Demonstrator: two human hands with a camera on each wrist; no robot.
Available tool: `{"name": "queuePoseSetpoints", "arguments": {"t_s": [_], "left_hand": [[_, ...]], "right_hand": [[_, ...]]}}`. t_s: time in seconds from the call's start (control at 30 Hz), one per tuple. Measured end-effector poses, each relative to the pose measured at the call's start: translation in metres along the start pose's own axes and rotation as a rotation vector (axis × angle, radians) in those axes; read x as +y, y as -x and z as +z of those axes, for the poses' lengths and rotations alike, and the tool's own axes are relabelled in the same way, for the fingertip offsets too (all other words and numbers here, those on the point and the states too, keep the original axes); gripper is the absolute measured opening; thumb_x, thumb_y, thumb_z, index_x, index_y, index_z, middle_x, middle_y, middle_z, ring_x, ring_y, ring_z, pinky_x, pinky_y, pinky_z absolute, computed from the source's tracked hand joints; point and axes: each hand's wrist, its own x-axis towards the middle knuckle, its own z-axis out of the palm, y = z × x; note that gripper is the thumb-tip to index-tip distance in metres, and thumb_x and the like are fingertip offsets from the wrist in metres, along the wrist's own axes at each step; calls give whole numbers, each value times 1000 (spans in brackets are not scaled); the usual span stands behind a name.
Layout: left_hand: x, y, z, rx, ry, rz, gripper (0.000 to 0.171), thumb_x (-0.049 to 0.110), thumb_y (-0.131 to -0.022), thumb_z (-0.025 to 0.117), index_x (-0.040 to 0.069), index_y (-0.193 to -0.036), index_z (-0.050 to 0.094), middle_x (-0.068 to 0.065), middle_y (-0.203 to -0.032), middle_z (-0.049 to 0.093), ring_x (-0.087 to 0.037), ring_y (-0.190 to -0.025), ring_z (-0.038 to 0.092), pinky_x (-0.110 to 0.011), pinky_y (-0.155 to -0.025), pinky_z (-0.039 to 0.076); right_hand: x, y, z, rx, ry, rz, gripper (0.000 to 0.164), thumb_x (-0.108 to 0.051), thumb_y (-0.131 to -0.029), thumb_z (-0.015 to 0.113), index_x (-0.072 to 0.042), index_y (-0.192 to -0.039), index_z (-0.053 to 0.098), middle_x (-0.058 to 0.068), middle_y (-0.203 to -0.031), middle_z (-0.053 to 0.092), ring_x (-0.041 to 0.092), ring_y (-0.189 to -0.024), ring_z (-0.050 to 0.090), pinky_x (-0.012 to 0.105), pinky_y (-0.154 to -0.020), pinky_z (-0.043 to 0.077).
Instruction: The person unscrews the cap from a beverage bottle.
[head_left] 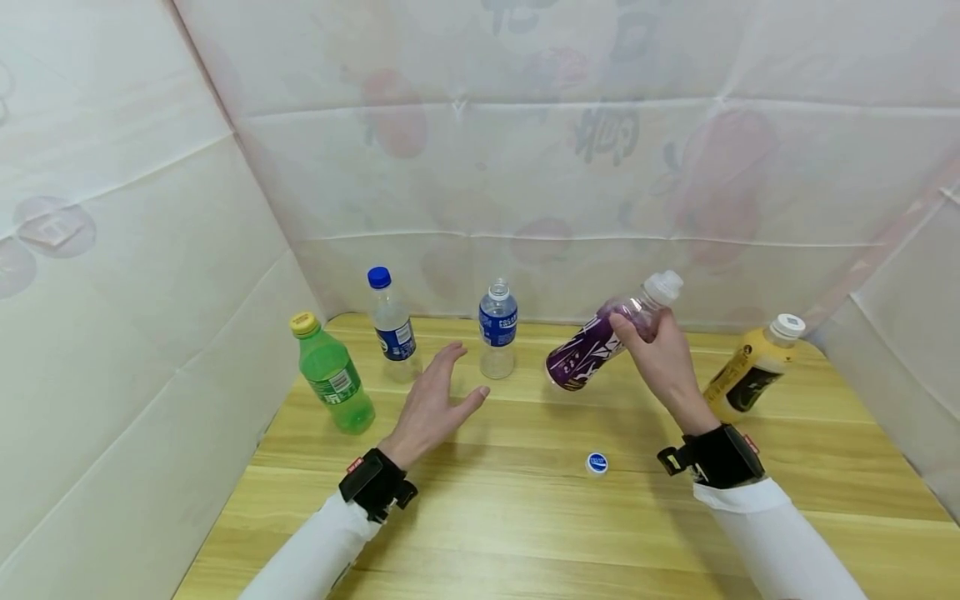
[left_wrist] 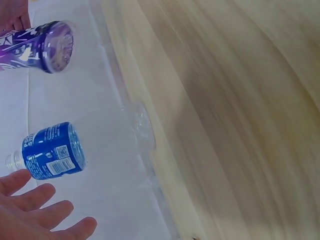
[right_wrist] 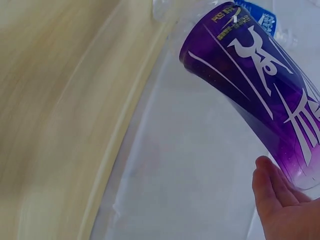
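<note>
Loose white-and-blue cap (head_left: 597, 463) lay on table (head_left: 495, 533), lower right of centre in head view. Left hand (head_left: 431, 408) hung left of centre, grip spread. Green bottle (head_left: 337, 383) stood at left, yellow bottle (head_left: 748, 368) at right. Right hand (head_left: 663, 367), right of centre, had its grip curled round purple-label bottle (head_left: 585, 354), tilted above table. Farther back, blue-capped bottle (head_left: 396, 340) stood left of centre, capless blue-label bottle (head_left: 498, 330) at frame centre.

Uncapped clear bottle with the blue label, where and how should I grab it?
Probably around the blue label, below the open neck, with the left hand coming from its left and near side. The bottle stands upright, so the fingers could wrap it sideways; the purple bottle in the right hand takes up its right.
</note>
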Motion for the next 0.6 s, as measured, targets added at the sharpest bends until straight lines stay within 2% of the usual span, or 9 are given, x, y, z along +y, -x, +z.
{"name": "queuePoseSetpoints", "arguments": {"t_s": [0.27, 0.47, 0.6], "left_hand": [[14, -6, 9, -35, -3, 62, 78, 42, -95, 72, 2, -155, 41, -16, -162, 39, -35, -145, 42, -53, -117, 36], [36, -13, 18, -62, -4, 140, 80, 44, -94, 73, 4, -155, 40, -15, -164, 37, -34, -147, 40, -53, -118, 35], [53, -18, 25, -93, -3, 175, 85, 48, -92, 74, 4, -156, 38, -15, -164, 36, -33, -148, 38, -52, -118, 34]], "right_hand": [[-7, 10, 6, -67, -66, 26, 68, -49, -103, 59, 2, -144, 42, 22, -132, 61, 29, -117, 58, 35, -96, 48], [-12, 17, 14, -108, -192, 39, 64, -42, -105, 60, 2, -146, 39, 23, -135, 58, 21, -115, 61, 22, -91, 55], [-14, 21, 22, -121, -271, 53, 62, -37, -105, 60, 4, -147, 38, 24, -137, 55, 14, -112, 62, 21, -90, 56]]}}
